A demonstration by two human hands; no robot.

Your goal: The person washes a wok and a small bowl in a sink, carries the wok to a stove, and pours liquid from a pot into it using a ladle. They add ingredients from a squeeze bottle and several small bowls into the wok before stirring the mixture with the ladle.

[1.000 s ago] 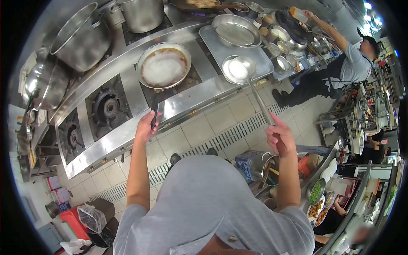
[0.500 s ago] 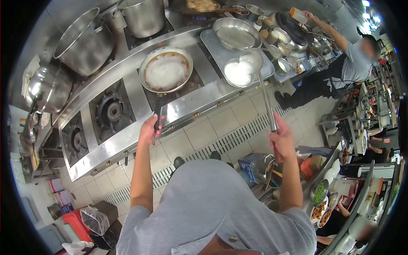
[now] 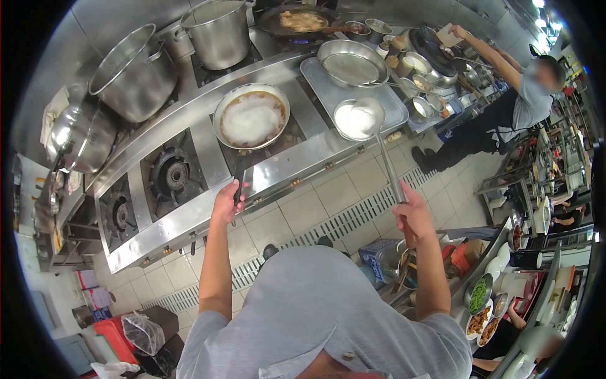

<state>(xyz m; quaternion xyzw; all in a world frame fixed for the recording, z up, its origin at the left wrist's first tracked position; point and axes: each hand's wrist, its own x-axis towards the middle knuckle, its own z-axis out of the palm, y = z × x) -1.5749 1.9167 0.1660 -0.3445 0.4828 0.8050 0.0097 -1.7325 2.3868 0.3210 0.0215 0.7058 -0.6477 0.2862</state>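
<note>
My left hand (image 3: 228, 203) is closed around the black handle of a frying pan (image 3: 218, 120) on the stove. White foam (image 3: 254, 119) covers most of the brownish liquid in the pan. In my right hand (image 3: 416, 218) is the wooden grip of a long-handled metal ladle (image 3: 386, 158). The ladle's head overlaps a metal bowl (image 3: 341, 134) holding something white, at the near corner of a metal tray (image 3: 394, 114). Behind that bowl, a wide metal pan (image 3: 351, 62) rests on the same tray.
Left of the pan are two burners (image 3: 173, 178). Large metal pots (image 3: 218, 41) line the stove's back, beside a wok (image 3: 278, 24) with fried food. A co-worker (image 3: 536, 101) stands at the right, arm stretched over the condiments. Bins (image 3: 113, 335) stand lower left.
The ladle's head has come nearer, lower over the bowl of white contents. The view has shifted slightly. My left hand keeps its grip; the co-worker's held container has tilted.
</note>
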